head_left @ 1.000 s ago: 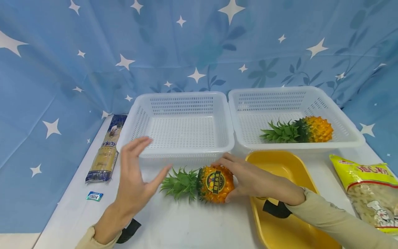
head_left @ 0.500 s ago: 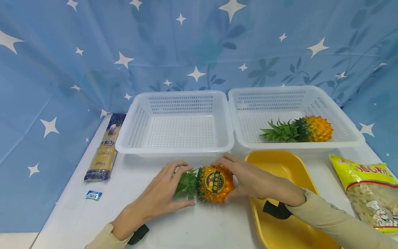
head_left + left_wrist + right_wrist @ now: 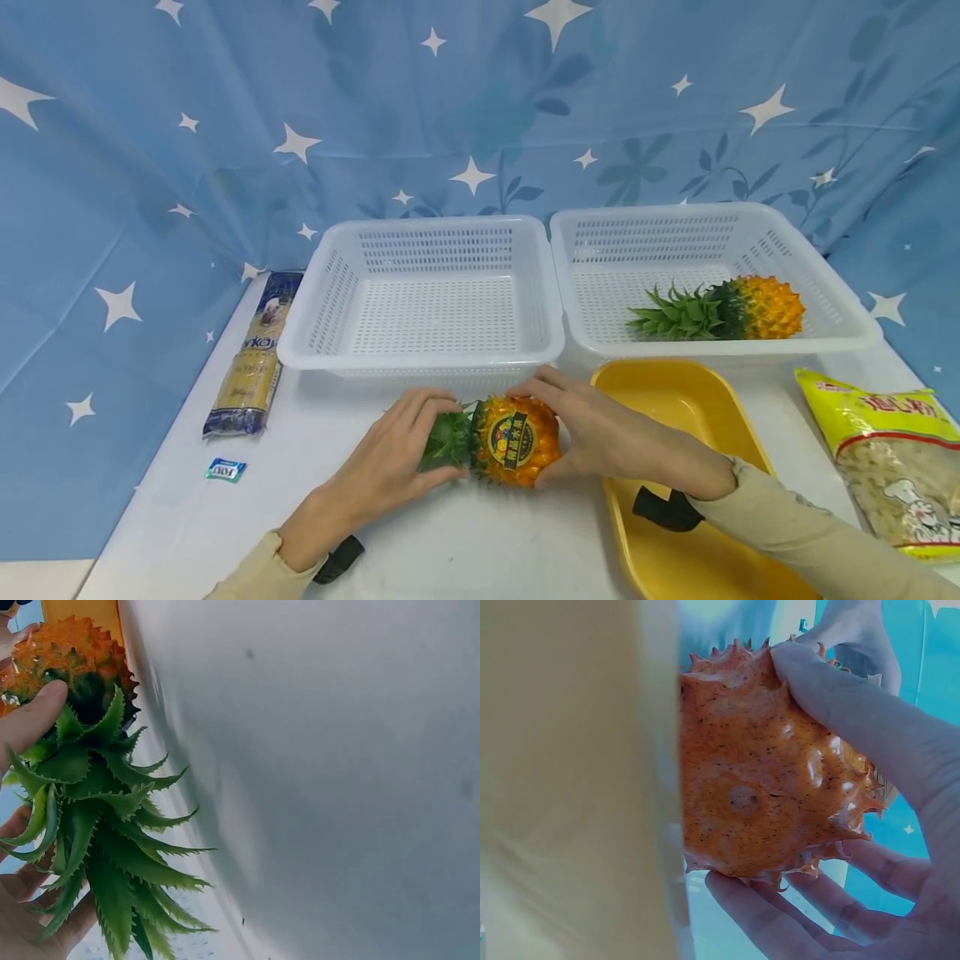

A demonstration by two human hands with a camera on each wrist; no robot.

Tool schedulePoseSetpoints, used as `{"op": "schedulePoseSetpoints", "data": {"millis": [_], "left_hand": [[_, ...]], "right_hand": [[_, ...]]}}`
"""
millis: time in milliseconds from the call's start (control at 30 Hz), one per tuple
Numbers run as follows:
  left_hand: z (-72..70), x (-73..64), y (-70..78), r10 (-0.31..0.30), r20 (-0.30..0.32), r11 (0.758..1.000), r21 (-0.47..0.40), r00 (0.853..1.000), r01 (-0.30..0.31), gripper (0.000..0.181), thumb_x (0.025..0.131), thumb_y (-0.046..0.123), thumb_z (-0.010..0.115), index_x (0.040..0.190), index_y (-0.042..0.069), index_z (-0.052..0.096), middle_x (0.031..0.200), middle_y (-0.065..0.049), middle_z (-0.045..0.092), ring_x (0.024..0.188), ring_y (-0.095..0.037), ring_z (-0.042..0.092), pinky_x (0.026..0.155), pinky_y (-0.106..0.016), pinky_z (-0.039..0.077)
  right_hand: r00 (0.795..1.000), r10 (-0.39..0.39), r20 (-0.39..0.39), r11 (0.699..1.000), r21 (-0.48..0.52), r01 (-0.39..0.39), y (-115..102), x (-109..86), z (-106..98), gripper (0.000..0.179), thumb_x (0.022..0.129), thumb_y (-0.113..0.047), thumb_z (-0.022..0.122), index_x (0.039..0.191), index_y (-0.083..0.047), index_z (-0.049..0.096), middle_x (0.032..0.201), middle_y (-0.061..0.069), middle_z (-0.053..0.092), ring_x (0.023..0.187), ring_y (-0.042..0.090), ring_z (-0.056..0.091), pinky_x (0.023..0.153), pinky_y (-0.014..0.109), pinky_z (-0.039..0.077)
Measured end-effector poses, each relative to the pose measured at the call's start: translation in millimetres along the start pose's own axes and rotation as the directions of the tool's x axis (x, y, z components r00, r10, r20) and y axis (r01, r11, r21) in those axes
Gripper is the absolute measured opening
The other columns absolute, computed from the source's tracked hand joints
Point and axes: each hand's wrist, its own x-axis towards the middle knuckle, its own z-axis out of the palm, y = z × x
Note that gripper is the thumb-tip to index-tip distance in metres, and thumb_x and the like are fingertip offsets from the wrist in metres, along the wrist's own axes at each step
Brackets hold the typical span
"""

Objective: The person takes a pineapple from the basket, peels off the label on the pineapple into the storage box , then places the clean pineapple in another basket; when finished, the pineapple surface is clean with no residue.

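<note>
An orange pineapple (image 3: 517,440) with a dark round label lies on its side at the table's front middle, its green crown pointing left. My left hand (image 3: 397,454) curls round the crown and hides much of it in the head view. In the left wrist view, its thumb (image 3: 37,716) presses where leaves meet fruit, its other fingers behind the leaves. My right hand (image 3: 600,429) grips the rounded base end. The right wrist view shows thumb and fingers on opposite sides of the spiky base (image 3: 742,795).
Two white baskets (image 3: 420,362) (image 3: 720,346) stand behind; the right one holds another pineapple (image 3: 765,308). A yellow basin (image 3: 675,546) sits under my right forearm. A pasta bag (image 3: 892,467) lies far right. At left are a long packet (image 3: 251,367) and a small blue-green packet (image 3: 226,469).
My left hand has come down from the upper left onto the crown and drawn its fingers in. The pineapple has turned slightly; my right hand has stayed at its base.
</note>
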Motion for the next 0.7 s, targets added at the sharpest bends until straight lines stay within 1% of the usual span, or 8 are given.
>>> {"op": "schedulePoseSetpoints", "data": {"millis": [133,233,333,433,533,600,633,700], "left_hand": [[1.4,1.0,-2.9,0.018,-0.031,1.000,0.018,0.999,-0.017,0.077,0.073,0.037,0.096,0.130,0.002,0.058,0.129,-0.011,0.059,0.121,-0.026,0.059,0.104,-0.042,0.053],[3.4,2.1,-4.5,0.032,-0.057,0.999,0.033,0.998,-0.031,0.078,0.073,0.037,0.096,0.130,0.000,0.058,0.131,-0.013,0.059,0.122,-0.028,0.059,0.105,-0.044,0.052],[4.2,3.3,-5.1,0.036,-0.059,0.999,0.039,0.998,-0.034,0.079,0.074,0.038,0.095,0.131,-0.001,0.057,0.133,-0.014,0.058,0.125,-0.030,0.058,0.106,-0.045,0.051],[3.1,3.9,-4.8,0.022,-0.048,0.999,0.037,0.999,-0.020,0.080,0.075,0.039,0.094,0.133,0.000,0.056,0.135,-0.013,0.058,0.126,-0.030,0.058,0.107,-0.046,0.050],[1.9,3.5,-4.8,0.001,-0.038,0.999,0.039,0.999,0.001,0.081,0.075,0.040,0.094,0.135,0.002,0.056,0.135,-0.012,0.058,0.125,-0.029,0.059,0.105,-0.046,0.052],[1.4,3.0,-4.9,-0.013,-0.035,0.999,0.049,0.999,0.014,0.081,0.074,0.041,0.095,0.136,0.003,0.057,0.134,-0.011,0.059,0.124,-0.028,0.060,0.103,-0.045,0.053],[1.5,2.8,-5.1,-0.017,-0.036,0.998,0.052,0.999,0.019,0.081,0.074,0.041,0.095,0.136,0.004,0.057,0.134,-0.010,0.060,0.124,-0.028,0.060,0.101,-0.045,0.054],[1.5,2.8,-5.1,-0.026,-0.035,0.998,0.056,0.999,0.028,0.082,0.073,0.042,0.096,0.136,0.006,0.059,0.133,-0.009,0.060,0.123,-0.027,0.061,0.099,-0.045,0.055]], "right_hand": [[1.000,-0.010,-0.026,1.000,-0.004,0.010,-0.5,-1.0,1.0,0.088,0.071,-0.027,0.100,0.145,-0.011,0.055,0.141,0.009,0.055,0.122,0.029,0.059,0.101,0.049,0.055],[0.999,-0.011,-0.049,1.000,-0.013,0.010,-1.1,-3.0,1.5,0.088,0.072,-0.021,0.099,0.146,-0.010,0.054,0.144,0.010,0.054,0.125,0.031,0.058,0.101,0.050,0.055],[0.998,-0.013,-0.063,1.000,-0.028,0.011,-3.5,-7.2,-1.2,0.085,0.075,-0.014,0.097,0.147,-0.010,0.052,0.144,0.010,0.053,0.126,0.031,0.058,0.100,0.048,0.056],[0.996,-0.042,-0.074,0.997,-0.061,0.037,-8.7,-10.9,-9.7,0.079,0.079,-0.010,0.094,0.146,-0.011,0.052,0.142,0.009,0.054,0.120,0.028,0.062,0.095,0.045,0.058],[0.986,-0.130,-0.101,0.989,-0.078,0.122,-13.7,-9.1,-21.6,0.068,0.082,-0.007,0.090,0.141,-0.009,0.056,0.134,0.007,0.058,0.112,0.025,0.065,0.091,0.041,0.060],[0.972,-0.210,-0.109,0.976,-0.083,0.202,-16.7,-4.7,-29.1,0.056,0.085,-0.006,0.087,0.135,-0.008,0.060,0.128,0.006,0.060,0.109,0.022,0.065,0.090,0.038,0.059],[0.963,-0.249,-0.102,0.966,-0.094,0.239,-18.0,-1.7,-32.4,0.050,0.087,-0.006,0.086,0.131,-0.007,0.062,0.126,0.005,0.061,0.109,0.021,0.064,0.091,0.037,0.059],[0.949,-0.310,-0.054,0.946,-0.116,0.303,-21.3,5.0,-37.5,0.040,0.091,-0.008,0.082,0.127,-0.007,0.065,0.124,0.003,0.062,0.110,0.019,0.062,0.092,0.034,0.058]]}}
